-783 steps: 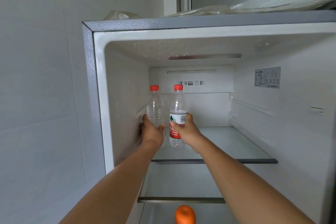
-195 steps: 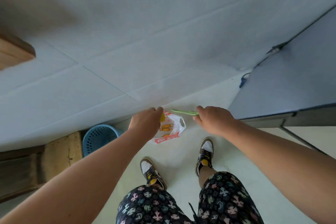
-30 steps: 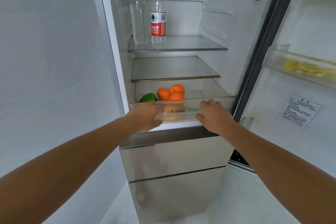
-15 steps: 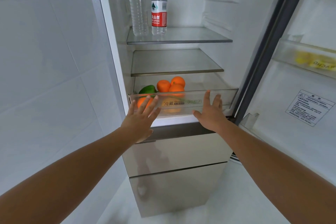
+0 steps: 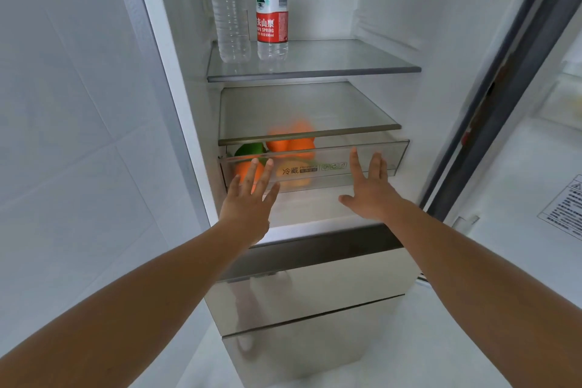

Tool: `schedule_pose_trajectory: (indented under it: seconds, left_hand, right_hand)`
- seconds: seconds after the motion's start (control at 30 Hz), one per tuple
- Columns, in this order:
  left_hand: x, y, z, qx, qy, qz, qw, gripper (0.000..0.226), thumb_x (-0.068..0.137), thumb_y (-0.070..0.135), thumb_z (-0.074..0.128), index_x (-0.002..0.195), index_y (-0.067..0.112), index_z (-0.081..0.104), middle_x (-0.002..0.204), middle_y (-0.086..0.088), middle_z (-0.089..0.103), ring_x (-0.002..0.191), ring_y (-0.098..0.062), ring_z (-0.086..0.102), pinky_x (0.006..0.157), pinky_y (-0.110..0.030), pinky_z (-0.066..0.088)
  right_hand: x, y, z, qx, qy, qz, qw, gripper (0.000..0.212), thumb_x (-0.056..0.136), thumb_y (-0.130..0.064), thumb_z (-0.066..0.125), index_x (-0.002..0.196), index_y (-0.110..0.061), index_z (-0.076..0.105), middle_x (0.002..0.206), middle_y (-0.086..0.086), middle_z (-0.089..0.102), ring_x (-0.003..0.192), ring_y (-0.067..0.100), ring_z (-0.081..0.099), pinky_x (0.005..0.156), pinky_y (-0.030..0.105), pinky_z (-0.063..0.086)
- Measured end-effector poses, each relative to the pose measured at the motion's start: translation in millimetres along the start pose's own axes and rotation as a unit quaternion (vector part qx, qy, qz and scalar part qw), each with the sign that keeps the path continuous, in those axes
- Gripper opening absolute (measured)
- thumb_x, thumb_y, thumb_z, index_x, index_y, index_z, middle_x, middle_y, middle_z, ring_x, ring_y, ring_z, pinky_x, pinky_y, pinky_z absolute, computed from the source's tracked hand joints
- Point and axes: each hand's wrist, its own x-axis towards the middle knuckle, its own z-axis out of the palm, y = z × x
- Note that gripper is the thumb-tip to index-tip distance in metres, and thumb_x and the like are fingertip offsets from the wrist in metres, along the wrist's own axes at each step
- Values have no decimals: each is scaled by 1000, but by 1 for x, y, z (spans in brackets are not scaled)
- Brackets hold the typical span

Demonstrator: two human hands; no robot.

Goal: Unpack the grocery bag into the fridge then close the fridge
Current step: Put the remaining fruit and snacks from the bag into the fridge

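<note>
Clear plastic crisper drawer at frame centre, oranges inside: light, rigid, slides. Left hand, right hand spread wide, empty, palms at front. Push flat, evenly.

Middle shelf bare; bottles crowd top shelf's left; right side free.

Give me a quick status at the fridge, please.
Left hand, right hand open, flat at drawer. Fruit inside. Door open. Nothing blocking.
</note>
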Motion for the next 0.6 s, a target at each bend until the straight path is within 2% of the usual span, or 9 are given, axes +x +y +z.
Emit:
schedule_pose_trajectory:
  seconds: [0.2, 0.37, 0.6]
  left_hand:
    - [26, -6, 7, 12, -18, -5, 1000, 81, 98, 40, 44, 157, 24, -9, 144, -19, -51, 134, -46, -42, 117, -59, 1]
    - [43, -16, 11, 16, -36, -5, 999, 83, 97, 39, 44, 156, 22, -11, 140, -19, -54, 132, -46, -45, 115, -61, -2]
    - [45, -17, 8, -14, -38, 7, 999, 80, 97, 34, 43, 157, 21, -9, 141, -18, -54, 133, -45, -44, 117, -60, 6]
  right_hand:
    - [26, -4, 3, -57, 9, -2, 998, 104, 95, -52, 54, 148, -35, -34, 156, 23, -36, 146, 39, -28, 119, 57, 20]
    - [45, -12, 3, -55, 28, -5, 998, 99, 96, -51, 53, 153, -30, -26, 157, 22, -34, 147, 38, -26, 119, 54, 22]
    - [46, -18, -3, -44, 32, -6, 998, 92, 97, -49, 51, 156, -27, -17, 160, 20, -26, 150, 35, -18, 119, 55, 24]
